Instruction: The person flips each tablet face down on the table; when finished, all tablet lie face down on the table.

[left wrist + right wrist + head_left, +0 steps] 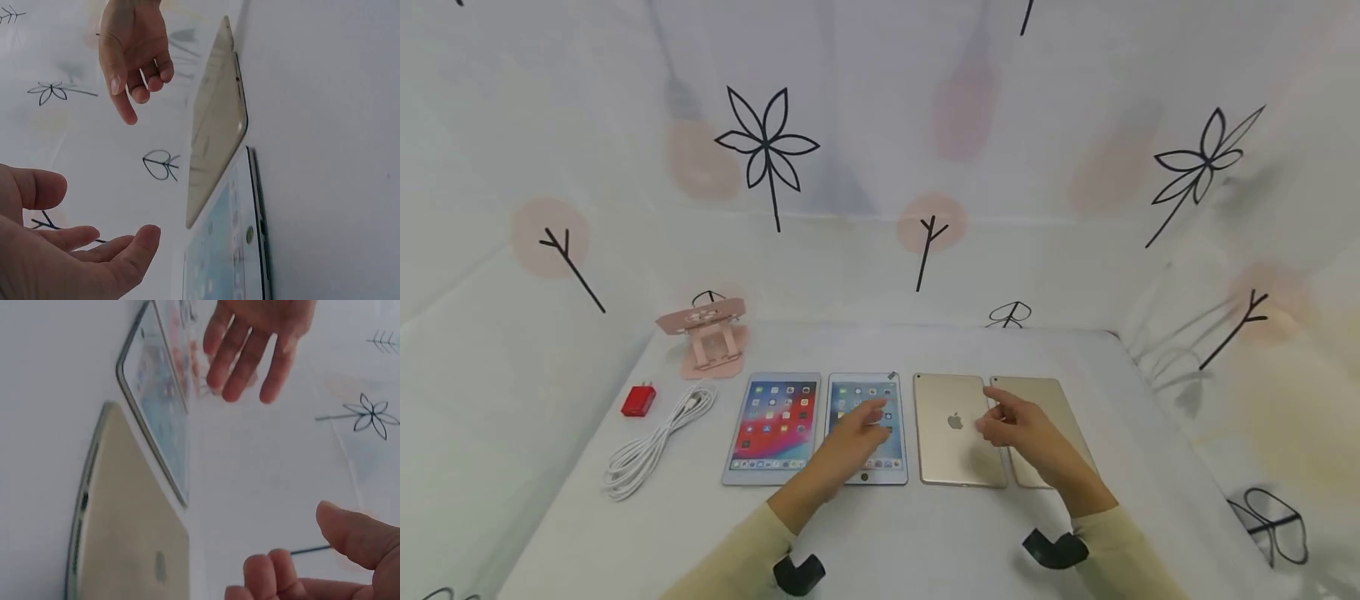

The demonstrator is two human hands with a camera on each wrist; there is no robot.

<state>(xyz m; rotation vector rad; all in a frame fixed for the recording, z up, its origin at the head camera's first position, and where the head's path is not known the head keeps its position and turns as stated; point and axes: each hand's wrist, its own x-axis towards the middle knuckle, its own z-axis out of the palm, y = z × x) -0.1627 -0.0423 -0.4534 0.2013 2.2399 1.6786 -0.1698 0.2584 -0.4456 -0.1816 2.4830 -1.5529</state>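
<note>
Four tablets lie side by side. On the left, a white tablet (775,425) shows its lit home screen. Beside it, a second lit tablet (857,393) has a small dark tab at its top corner. Two gold tablets lie back up: one with an apple logo (936,429), the other (1037,392) at the far right. My left hand (846,437) hovers over the second lit tablet, fingers loosely bent and apart, holding nothing. Over the gold pair, my right hand (1033,429) extends its index finger, the others loosely curled around nothing. Both wrist views show the hands raised above the tablets.
At the left lie a coiled white cable (640,458) and a red plug adapter (638,401). Behind them stands a pink folding stand (711,333). White cloth (850,275) printed with flowers and twigs encloses the white table (940,542) at the back and sides.
</note>
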